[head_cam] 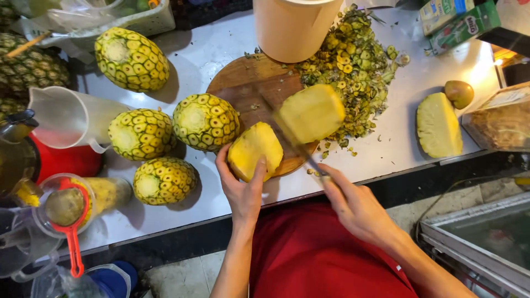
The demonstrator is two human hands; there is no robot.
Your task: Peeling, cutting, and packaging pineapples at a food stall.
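- My left hand [243, 185] is clamped on the near half of a peeled pineapple [255, 150], thumb over its near face, at the near edge of the round cutting board [248, 91].
- My right hand [353, 205] is closed on the handle of a knife [295, 144]; the blade runs up and left from it, blurred, into the gap between the two halves.
- The far half [311, 113] lies just right of and beyond the held half, apart from it. Its long axis runs diagonally, up to the right.
- The left hand is nearer the held half; the right hand is nearer the far half.
- Edges: the worktop [210, 49] front edge lies just below both hands.
- Room: unpeeled pineapples [205, 121] crowd the left, a peel heap [356, 66] the right, a pale bucket [292, 27] the far side. Open worktop remains right of the board.
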